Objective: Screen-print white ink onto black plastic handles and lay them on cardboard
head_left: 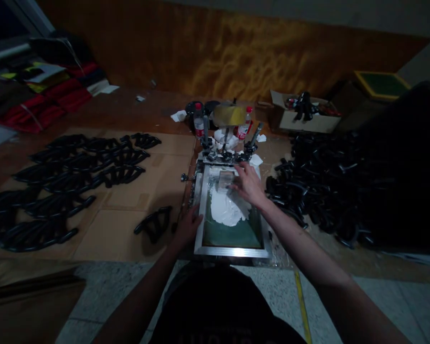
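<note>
A silver-framed printing screen with green mesh lies on the floor in front of me, a smear of white ink across its middle. My right hand reaches over the far part of the mesh, fingers closed on a small squeegee at the ink's upper edge. My left hand rests on the frame's left rail, fingers curled over it. A single black curved plastic part lies just left of that hand.
Rows of black curved parts are laid out on cardboard at left. A heap of the same parts fills the right. Behind the screen stand clamps, bottles and a yellow tape roll. A cardboard box sits at back right.
</note>
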`<state>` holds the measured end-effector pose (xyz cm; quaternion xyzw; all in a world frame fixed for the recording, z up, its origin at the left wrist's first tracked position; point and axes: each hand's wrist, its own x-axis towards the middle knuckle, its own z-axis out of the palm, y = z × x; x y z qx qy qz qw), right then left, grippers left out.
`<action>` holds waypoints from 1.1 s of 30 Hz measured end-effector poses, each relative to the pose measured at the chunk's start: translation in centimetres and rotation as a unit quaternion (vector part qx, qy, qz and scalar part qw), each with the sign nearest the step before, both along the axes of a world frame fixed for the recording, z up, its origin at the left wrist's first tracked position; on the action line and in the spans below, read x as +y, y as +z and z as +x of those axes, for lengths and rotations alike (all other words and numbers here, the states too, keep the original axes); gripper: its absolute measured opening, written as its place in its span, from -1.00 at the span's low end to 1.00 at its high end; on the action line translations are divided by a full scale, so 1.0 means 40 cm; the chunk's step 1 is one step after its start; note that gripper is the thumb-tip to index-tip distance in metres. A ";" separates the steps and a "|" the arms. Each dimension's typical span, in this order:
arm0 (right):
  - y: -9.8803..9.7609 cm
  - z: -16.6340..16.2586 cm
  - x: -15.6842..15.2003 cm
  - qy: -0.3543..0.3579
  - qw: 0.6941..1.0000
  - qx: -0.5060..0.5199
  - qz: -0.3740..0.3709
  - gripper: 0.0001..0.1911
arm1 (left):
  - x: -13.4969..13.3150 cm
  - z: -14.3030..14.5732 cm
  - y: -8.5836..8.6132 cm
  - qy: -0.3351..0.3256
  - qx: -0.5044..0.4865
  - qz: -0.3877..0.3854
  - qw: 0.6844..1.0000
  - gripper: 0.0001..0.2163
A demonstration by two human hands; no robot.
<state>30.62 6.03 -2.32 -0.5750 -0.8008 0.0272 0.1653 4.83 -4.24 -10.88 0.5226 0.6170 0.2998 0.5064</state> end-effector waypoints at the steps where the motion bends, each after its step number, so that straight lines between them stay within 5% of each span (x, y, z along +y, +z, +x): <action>1: 0.002 -0.034 0.001 0.020 0.998 -0.025 -0.045 -0.52 | 0.004 0.000 -0.010 -0.005 -0.002 0.002 1.000 -0.43; 4: -0.013 -0.081 -0.043 0.060 0.982 -0.092 -0.157 -0.78 | 0.011 -0.004 -0.015 -0.007 -0.013 -0.003 1.000 -0.45; 11: -0.012 -0.013 -0.160 0.272 0.939 -0.092 -0.186 -0.75 | 0.005 -0.001 0.002 0.010 -0.015 -0.020 1.000 -0.48; 16: -0.027 -0.028 -0.155 0.189 0.970 -0.075 -0.130 -0.80 | 0.001 0.000 0.006 0.016 -0.030 -0.019 0.999 -0.46; 22: -0.079 -0.012 -0.224 0.250 0.959 -0.051 -0.121 -0.69 | 0.002 -0.002 0.001 0.025 -0.035 -0.021 0.999 -0.40; 28: 0.028 -0.033 -0.050 0.077 0.991 0.016 -0.112 -0.45 | 0.007 -0.012 0.081 0.025 -0.035 -0.009 0.999 -0.37; 33: 0.082 0.149 0.068 -0.072 0.989 0.124 -0.025 -0.56 | 0.029 0.001 0.237 0.086 -0.042 0.052 0.994 -0.51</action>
